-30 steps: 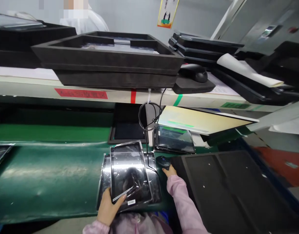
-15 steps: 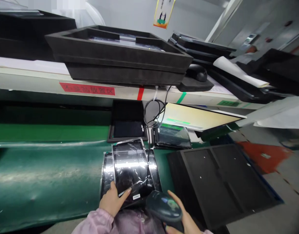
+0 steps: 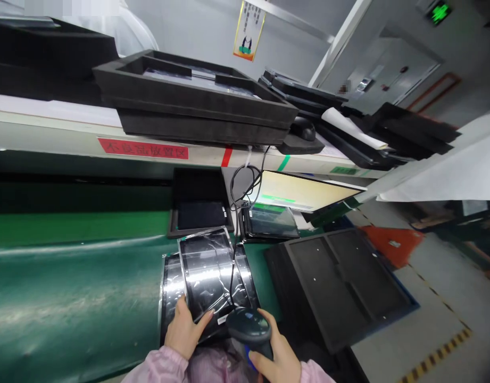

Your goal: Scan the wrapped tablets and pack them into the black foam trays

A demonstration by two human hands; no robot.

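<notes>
A black screen panel in clear plastic wrap lies tilted on top of another wrapped panel on the green belt. My left hand grips the top panel's near edge, thumb over its corner beside a small white label. My right hand holds a dark handheld barcode scanner right over that near corner. The scanner's black cable runs up across the panel to a coil under the shelf.
An empty black foam tray lies to the right. A lit monitor, a small tablet and a black tray stand behind the panels. Stacked foam trays and a mouse sit on the shelf above.
My right hand took the scanner from beside the tablet and brought it down to the panel's near corner. My left hand kept its hold on the panel. The view swung right.
</notes>
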